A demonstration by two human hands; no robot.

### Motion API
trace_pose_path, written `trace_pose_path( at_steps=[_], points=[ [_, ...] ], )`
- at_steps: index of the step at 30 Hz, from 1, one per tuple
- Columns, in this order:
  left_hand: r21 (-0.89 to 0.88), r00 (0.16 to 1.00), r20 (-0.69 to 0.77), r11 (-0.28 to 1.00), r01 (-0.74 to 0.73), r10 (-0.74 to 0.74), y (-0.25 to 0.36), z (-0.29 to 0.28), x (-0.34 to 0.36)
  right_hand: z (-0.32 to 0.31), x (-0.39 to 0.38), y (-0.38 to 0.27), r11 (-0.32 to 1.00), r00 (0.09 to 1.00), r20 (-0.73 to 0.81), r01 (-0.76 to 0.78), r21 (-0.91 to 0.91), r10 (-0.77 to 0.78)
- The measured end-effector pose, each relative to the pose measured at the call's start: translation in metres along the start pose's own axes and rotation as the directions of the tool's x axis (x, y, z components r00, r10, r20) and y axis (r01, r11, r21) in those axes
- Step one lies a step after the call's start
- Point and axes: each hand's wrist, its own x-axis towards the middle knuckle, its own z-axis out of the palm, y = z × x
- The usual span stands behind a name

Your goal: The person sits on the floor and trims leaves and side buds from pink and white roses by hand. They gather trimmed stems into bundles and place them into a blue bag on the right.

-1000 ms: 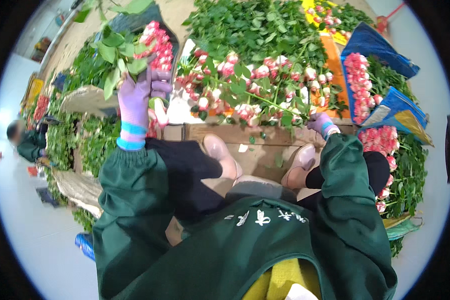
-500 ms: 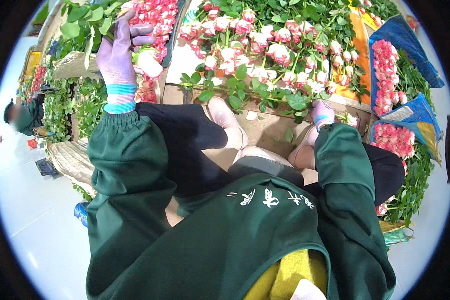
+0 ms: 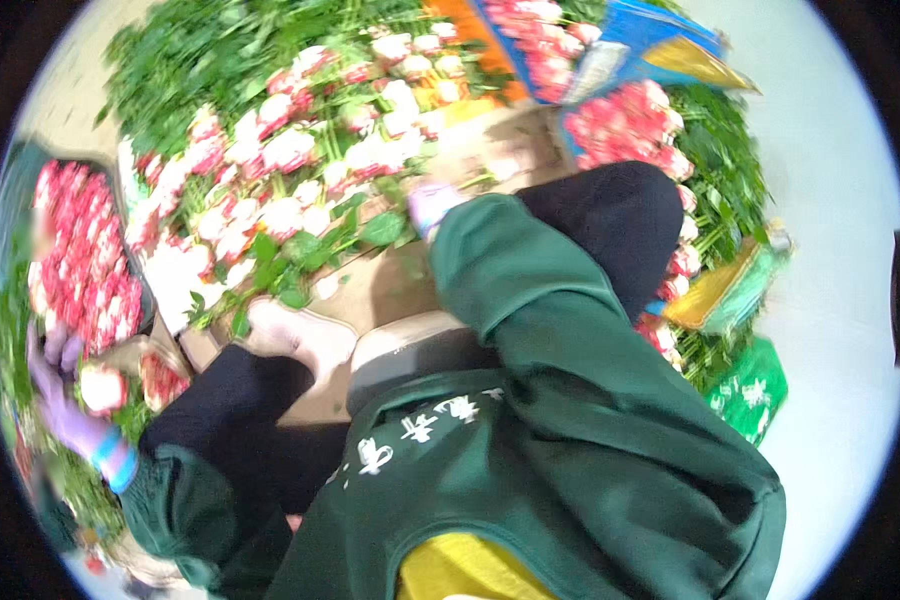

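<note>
I see my left hand [image 3: 62, 395] and right hand [image 3: 432, 203] well apart, grips too blurred to tell; I'd steer the rose [image 3: 102, 389] gently, unbruised

Roses [image 3: 290, 150]: brightly lit, with the pale petals bleached nearly white and their outlines smeared by motion blur.
White sheet [image 3: 173, 287]: surface detail is washed out by glare.
Leaves [image 3: 190, 50]: softened at the top, where edges are run together.
Boards [image 3: 395, 285]: darkened by a soft shadow near the right sleeve [image 3: 540, 280].
Left hand [image 3: 62, 392]: dimmer and blurred (the fingers especially).
Floor [image 3: 830, 430]: evenly pale, tinged blue toward the black rim, where shapes are bent by the lens.
</note>
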Motion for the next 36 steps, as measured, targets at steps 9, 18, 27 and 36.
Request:
trace_pose_path(
  at_steps=[9, 18, 27, 36],
  points=[
    [-0.014, 0.995, 0.096, 0.999, -0.031, 0.032, -0.019, -0.001, 0.02, 0.01, -0.015, -0.008, 0.994, 0.998, 0.013, -0.062, 0.092, 0.061],
    [-0.017, 0.983, 0.035, 0.983, -0.182, 0.183, 0.006, 0.013, 0.014, -0.031, -0.021, 0.003, 0.824, 0.966, -0.14, -0.103, 0.557, 0.216],
    [-0.415, 0.82, 0.569, 0.884, 0.214, 0.069, 0.05, 0.09, -0.046, -0.191, -0.12, -0.012, 0.136, 0.901, -0.394, 0.42, 0.897, -0.184],
    [-0.386, 0.424, 0.899, 0.654, 0.651, 0.108, 0.051, 0.174, -0.115, -0.207, -0.138, -0.06, 0.11, 0.814, -0.536, 0.567, 0.816, -0.223]
  ],
)
